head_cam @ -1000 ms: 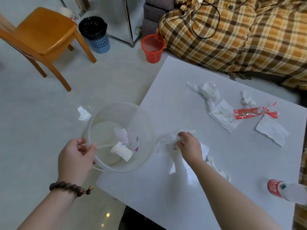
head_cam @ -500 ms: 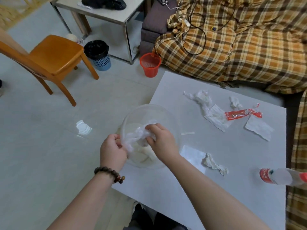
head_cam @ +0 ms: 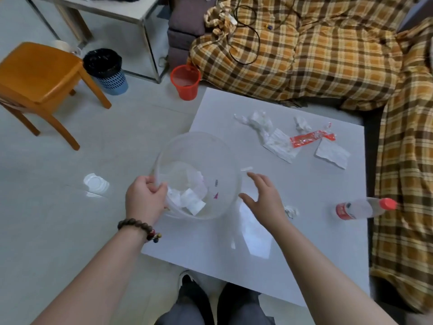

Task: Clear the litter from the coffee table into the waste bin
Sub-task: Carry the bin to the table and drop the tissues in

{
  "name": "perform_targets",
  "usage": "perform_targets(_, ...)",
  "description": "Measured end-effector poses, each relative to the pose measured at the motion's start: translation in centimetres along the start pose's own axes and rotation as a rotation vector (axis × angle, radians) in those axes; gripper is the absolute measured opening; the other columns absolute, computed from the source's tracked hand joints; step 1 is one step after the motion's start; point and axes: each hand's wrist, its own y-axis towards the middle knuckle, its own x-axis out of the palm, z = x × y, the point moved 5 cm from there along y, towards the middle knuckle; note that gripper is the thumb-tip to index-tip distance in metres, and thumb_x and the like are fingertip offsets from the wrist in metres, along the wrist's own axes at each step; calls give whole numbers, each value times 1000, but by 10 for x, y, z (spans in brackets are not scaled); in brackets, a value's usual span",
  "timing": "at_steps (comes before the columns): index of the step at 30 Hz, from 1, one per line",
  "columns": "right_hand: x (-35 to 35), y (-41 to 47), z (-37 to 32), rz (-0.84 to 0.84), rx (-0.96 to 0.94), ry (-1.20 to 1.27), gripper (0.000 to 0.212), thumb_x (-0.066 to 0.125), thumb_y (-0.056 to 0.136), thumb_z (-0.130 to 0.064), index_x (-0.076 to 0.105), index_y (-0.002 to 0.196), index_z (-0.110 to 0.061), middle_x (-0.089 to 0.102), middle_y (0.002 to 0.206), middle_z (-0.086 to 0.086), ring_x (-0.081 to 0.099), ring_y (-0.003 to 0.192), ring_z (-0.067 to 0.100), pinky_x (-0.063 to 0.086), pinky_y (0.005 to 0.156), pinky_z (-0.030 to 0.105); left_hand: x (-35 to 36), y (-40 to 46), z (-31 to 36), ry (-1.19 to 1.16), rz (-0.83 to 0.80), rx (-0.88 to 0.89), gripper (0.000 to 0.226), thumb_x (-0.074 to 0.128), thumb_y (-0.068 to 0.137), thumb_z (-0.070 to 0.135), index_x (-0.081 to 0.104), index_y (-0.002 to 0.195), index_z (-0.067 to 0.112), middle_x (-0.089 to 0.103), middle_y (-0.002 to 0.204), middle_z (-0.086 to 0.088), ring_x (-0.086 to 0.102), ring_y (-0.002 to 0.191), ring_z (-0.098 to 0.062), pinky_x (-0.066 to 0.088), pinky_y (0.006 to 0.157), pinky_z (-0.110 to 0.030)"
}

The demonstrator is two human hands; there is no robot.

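Note:
My left hand [head_cam: 145, 200] grips the near rim of a clear plastic waste bin [head_cam: 210, 146] held at the left edge of the white coffee table [head_cam: 316, 231]. Crumpled paper and wrappers [head_cam: 189, 198] lie inside the bin. My right hand [head_cam: 264, 198] hovers open just right of the bin, above the table, holding nothing. On the table lie a crumpled tissue [head_cam: 260, 120], a flat napkin [head_cam: 278, 144], a red wrapper [head_cam: 309, 139], a white paper piece [head_cam: 331, 153], a small wad [head_cam: 302, 123], a little scrap [head_cam: 291, 211], and a plastic bottle [head_cam: 363, 208] on its side.
A plaid-covered sofa [head_cam: 328, 55] runs behind and to the right of the table. On the floor to the left stand a red bin [head_cam: 185, 82], a blue bin with a black liner [head_cam: 105, 70] and an orange wooden chair [head_cam: 39, 78]. A white lid [head_cam: 96, 184] lies on the floor.
My right hand picked up a clear wrapper from the table, dropped it into the bin, and has come out empty and open. The left hand kept holding the bin, now closer over the table.

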Motion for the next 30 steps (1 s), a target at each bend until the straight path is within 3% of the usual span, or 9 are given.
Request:
perform_targets(4,-17,-13,109,-50,248,-106,57,65,85,-23,43,137,-18,41,142,4,42,127,23,40,97,34,20,-10,0,5,26,-12,31,66,89,18,57,115,4,57,77,1,68,60,-26,57,71,-37)
perform_targets(7,-10,-6,170,-160,307,-173,57,61,86,-23,40,139,-19,37,145,4,39,130,24,42,95,36,39,-17,0,25,75,-5,30,66,89,20,58,114,6,59,74,2,67,54,-19,54,69,-35)
perform_targets(10,5,8,207,-274,293,-221,58,58,86,-23,38,140,-21,33,148,5,36,132,25,43,95,36,55,-27,-5,7,133,-14,23,67,88,20,56,108,15,58,70,1,63,43,-5,57,73,-40)
perform_targets(13,22,28,230,-364,219,-285,63,55,83,-19,35,142,-26,29,151,5,30,135,25,40,99,35,67,-39,-16,-23,209,-29,33,70,81,35,56,106,19,61,74,0,64,44,-3,60,69,-43)
perform_targets(17,45,50,248,-391,87,-409,56,49,80,-8,45,132,-26,43,136,5,40,121,28,44,87,34,76,-51,-33,-99,262,-70,55,68,63,57,55,104,21,62,79,-5,65,48,-6,57,48,-23)
perform_targets(21,56,61,259,-356,84,-426,27,45,78,-6,57,101,-15,51,100,3,46,100,26,41,65,31,85,-59,-42,-116,283,-88,44,69,63,56,56,94,28,61,78,-7,65,50,-7,58,50,-25)
perform_targets(23,56,65,258,-354,98,-412,22,44,81,-7,60,95,-12,48,90,3,47,92,24,35,62,29,89,-63,-41,-108,282,-87,38,68,63,55,56,90,32,62,78,-9,66,52,-13,57,49,-24)
perform_targets(26,40,67,238,-253,157,-223,22,45,84,-5,64,93,-12,54,90,6,51,84,23,33,63,28,92,-70,-36,-78,295,-78,47,68,66,50,57,101,19,62,77,-9,66,57,-22,56,48,-23)
perform_targets(30,-11,64,160,18,72,117,22,54,82,-3,69,96,-13,63,96,3,58,82,20,40,69,27,95,-74,-26,-27,296,-79,30,70,85,26,56,108,13,58,74,-2,63,46,-3,59,66,-41)
